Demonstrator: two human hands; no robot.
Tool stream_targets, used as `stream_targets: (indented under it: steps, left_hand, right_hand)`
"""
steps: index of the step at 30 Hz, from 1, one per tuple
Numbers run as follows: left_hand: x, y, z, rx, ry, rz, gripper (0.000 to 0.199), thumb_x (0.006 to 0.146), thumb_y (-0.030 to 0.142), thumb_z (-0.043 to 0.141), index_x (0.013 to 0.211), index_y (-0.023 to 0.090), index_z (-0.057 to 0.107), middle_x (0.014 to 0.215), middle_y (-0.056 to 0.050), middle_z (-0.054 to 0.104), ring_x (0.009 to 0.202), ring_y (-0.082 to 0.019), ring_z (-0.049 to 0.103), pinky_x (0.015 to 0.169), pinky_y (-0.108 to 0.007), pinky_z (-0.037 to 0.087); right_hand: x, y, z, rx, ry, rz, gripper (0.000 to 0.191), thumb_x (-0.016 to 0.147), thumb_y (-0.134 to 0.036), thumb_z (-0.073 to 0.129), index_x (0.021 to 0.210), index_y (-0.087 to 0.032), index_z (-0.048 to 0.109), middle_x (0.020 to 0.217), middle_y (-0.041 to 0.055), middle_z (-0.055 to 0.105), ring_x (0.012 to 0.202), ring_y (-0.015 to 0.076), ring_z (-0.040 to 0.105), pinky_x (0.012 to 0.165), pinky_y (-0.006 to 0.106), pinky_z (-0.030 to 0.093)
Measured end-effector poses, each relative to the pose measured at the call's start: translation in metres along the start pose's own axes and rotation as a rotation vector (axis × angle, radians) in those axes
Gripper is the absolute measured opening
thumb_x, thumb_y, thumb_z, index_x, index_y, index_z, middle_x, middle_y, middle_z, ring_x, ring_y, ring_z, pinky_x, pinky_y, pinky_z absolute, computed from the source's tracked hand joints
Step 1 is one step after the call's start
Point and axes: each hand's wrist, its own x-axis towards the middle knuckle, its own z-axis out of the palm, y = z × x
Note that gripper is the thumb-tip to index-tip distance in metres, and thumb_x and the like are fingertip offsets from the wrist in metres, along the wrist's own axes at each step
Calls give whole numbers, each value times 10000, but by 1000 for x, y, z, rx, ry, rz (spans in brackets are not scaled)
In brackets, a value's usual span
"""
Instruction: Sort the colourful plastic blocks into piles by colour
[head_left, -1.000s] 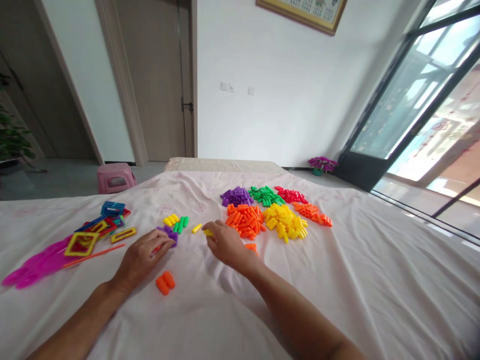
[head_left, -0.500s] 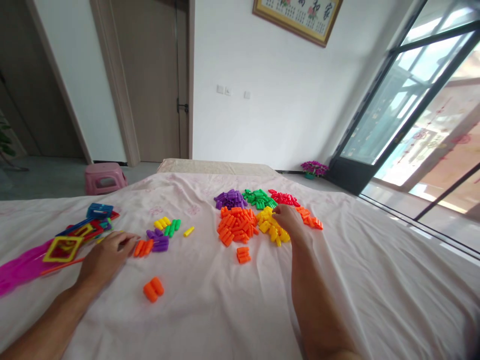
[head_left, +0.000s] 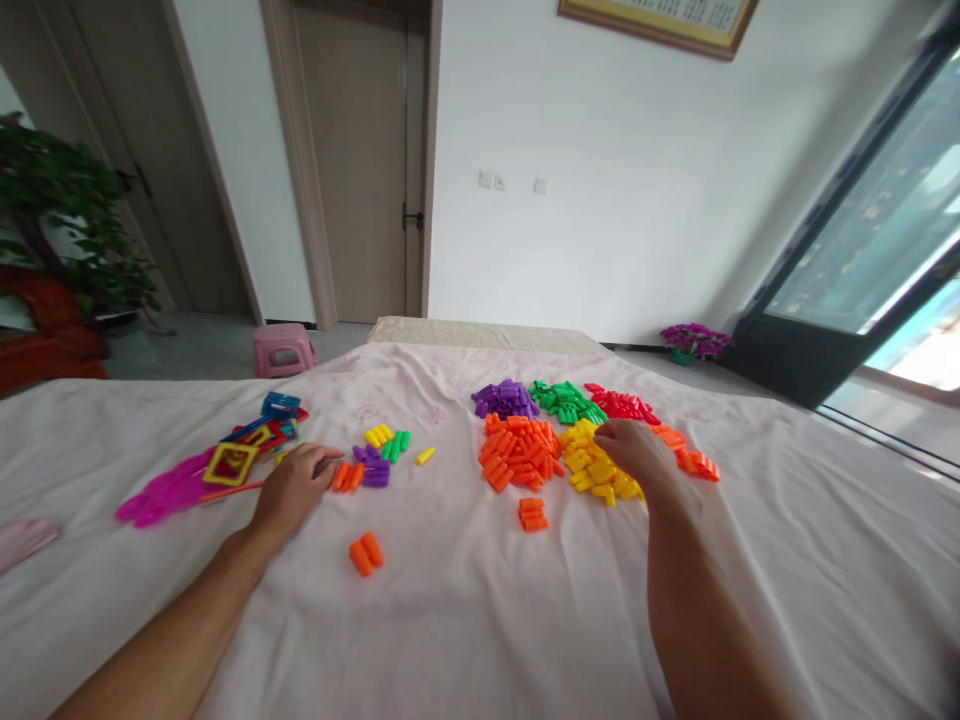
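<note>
My left hand (head_left: 298, 488) rests on the cloth with thumb and fingers apart, beside a small row of orange plastic pieces (head_left: 348, 477). Close by lie purple pieces (head_left: 376, 473), green pieces (head_left: 396, 446), yellow pieces (head_left: 379, 434) and a single yellow piece (head_left: 425, 456). My right hand (head_left: 634, 450) is over the right side of the yellow pile (head_left: 589, 462), its fingers curled together. What its fingertips hold, if anything, is hidden. Left of that pile sits a large orange pile (head_left: 519, 452), with a few orange pieces (head_left: 533, 515) in front.
Purple (head_left: 505, 399), green (head_left: 568, 402) and red (head_left: 621, 404) piles line the back; more orange pieces (head_left: 697, 463) lie right. An orange pair (head_left: 366, 553) is nearer me. Colourful frames and a magenta item (head_left: 169, 490) lie left on the pale cloth (head_left: 465, 620). A pink stool (head_left: 285, 348) stands beyond.
My view has turned left, so everything sits farther right in the picture. My right hand stays at the yellow pile and my left hand stays beside the orange row.
</note>
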Motion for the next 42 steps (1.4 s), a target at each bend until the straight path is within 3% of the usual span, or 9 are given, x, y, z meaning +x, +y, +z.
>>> stream_targets:
  steps: [8,11,15,20,24,28,32,37,42]
  left_hand:
    - [1,0,-1,-251,208,-87,381,709,198,554,1045,209,733,1072,-91,655,893,-222,641,806,-345,536]
    - [2,1,-3,-354,228,-138,445,641,148,556,1042,220,736,1030,-76,669,873,-214,645,784,-336,538]
    - [3,2,-4,-540,202,-243,464,648,205,643,1106,188,712,998,-80,684,930,-226,653,792,-328,540]
    - [5,2,-3,-695,213,-288,585,648,350,773,1188,156,660,1077,-97,678,842,-188,645,712,-299,535]
    - [5,7,-4,-721,241,-312,520,644,344,775,1118,157,674,1170,-99,652,724,-127,609,644,-264,507]
    - [6,16,-8,-751,238,-315,479,621,322,775,1061,159,680,1158,-93,654,699,-118,599,685,-278,510]
    - [6,21,-9,-797,249,-322,579,618,356,800,1142,162,648,1088,-75,643,748,-132,607,709,-277,507]
    - [6,14,-4,-826,240,-313,608,667,418,788,1193,166,615,780,27,594,655,-118,563,602,-232,452]
    - [5,15,-5,-857,221,-301,625,686,432,793,1218,176,587,752,44,588,629,-107,543,579,-221,425]
  right_hand:
    - [-38,-96,-5,104,-26,-306,212,914,-262,507,858,-223,709,867,40,714,766,172,618,593,272,258]
    - [-61,-135,10,146,-67,-480,220,927,-211,503,807,-208,688,863,37,714,779,165,628,594,274,263]
    - [-86,-166,38,204,-148,-673,223,957,-196,491,908,-219,707,942,36,723,844,169,652,617,265,306]
    - [-100,-176,62,233,-182,-763,242,988,-204,466,1025,-232,703,1008,38,710,861,159,640,659,260,351]
    - [-106,-179,70,230,-164,-798,248,999,-194,459,979,-213,706,982,42,688,918,167,605,743,264,379]
    - [-110,-183,73,193,-159,-805,250,1013,-216,455,995,-204,704,1016,65,664,940,180,570,794,283,383]
    - [-111,-182,77,180,-144,-813,264,1026,-225,433,1011,-203,696,1019,71,650,931,181,555,810,287,384]
    - [-111,-180,80,196,-131,-825,232,1015,-217,455,1017,-213,687,1008,63,643,933,181,546,812,284,383]
    - [-110,-179,81,211,-126,-824,245,1022,-227,439,1021,-211,684,1011,65,638,934,184,542,816,290,386]
